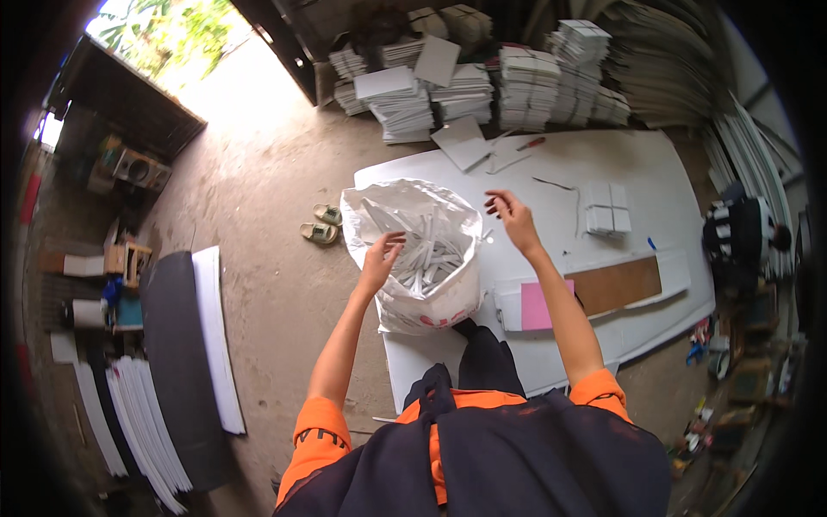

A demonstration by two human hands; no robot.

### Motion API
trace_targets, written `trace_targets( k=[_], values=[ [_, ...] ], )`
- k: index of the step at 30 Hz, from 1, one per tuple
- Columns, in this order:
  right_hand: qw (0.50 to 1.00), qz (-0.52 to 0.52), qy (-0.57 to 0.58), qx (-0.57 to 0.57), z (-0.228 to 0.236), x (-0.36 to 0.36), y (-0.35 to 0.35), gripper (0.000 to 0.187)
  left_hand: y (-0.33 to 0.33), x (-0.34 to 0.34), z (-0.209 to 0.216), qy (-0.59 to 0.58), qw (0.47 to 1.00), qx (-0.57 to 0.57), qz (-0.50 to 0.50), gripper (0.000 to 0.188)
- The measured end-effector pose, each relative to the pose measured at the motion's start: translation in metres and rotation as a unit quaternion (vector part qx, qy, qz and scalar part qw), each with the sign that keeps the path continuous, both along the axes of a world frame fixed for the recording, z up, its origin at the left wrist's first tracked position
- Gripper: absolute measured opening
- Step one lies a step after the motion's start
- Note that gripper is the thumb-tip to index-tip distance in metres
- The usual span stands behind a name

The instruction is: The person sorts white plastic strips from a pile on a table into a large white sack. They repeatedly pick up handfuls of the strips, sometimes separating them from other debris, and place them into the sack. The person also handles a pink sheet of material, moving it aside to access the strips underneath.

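Observation:
A large white sack (472,293) stands upright in front of me with its mouth wide. Inside lie many narrow white strips (426,258), which look like paper or card offcuts. Over the left part of the mouth is my left hand (382,258), its fingers bent and apart, with nothing seen in them. My right hand (514,219) is raised just beyond the sack's right rim, above the white sheet (551,177). Its fingers are loosely bent and apart, and no object shows in them. A bit of white strip (488,234) shows at the rim below that hand.
On the sheet are a pink card (536,306), a brown board (616,287), a tied white bundle (607,209) and a red-handled tool (536,142). Stacks of white card (396,103) line the back. Sandals (320,231) lie left of the sack. Long dark sheets (183,362) rest farther left.

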State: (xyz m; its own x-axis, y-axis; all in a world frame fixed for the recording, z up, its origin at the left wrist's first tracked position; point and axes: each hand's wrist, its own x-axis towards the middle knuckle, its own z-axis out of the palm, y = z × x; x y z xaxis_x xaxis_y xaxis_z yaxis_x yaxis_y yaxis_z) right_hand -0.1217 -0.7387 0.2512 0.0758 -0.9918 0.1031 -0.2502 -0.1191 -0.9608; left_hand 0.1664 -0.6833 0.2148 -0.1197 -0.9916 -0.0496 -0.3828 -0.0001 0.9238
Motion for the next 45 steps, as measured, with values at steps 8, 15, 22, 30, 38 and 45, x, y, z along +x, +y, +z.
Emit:
trace_targets(
  k=[8,15,22,30,38,45],
  values=[
    [0.89,-0.442,-0.029,0.105,-0.11,-0.141,0.333,0.02,0.129,-0.075,0.006,0.082,0.986,-0.117,-0.091,0.015],
    [0.606,-0.55,0.088,0.568,-0.225,-0.013,0.842,0.017,0.256,-0.067,-0.114,-0.024,0.927,0.081,-0.367,0.017],
    [0.566,-0.465,-0.118,0.671,-0.12,0.1,0.853,0.027,0.276,0.02,-0.208,-0.278,0.863,0.276,-0.32,0.022],
    [0.615,-0.596,-0.151,0.493,-0.189,-0.009,0.864,0.025,0.247,-0.207,-0.22,-0.254,0.848,0.139,-0.445,0.023],
    [0.685,-0.582,-0.136,0.417,-0.289,-0.229,0.888,0.018,0.31,-0.441,-0.181,-0.108,0.88,0.048,-0.461,0.02],
    [0.731,-0.538,0.03,0.419,-0.317,-0.462,0.873,0.018,0.368,-0.511,-0.201,-0.188,0.865,0.122,-0.45,0.02]
  ],
)
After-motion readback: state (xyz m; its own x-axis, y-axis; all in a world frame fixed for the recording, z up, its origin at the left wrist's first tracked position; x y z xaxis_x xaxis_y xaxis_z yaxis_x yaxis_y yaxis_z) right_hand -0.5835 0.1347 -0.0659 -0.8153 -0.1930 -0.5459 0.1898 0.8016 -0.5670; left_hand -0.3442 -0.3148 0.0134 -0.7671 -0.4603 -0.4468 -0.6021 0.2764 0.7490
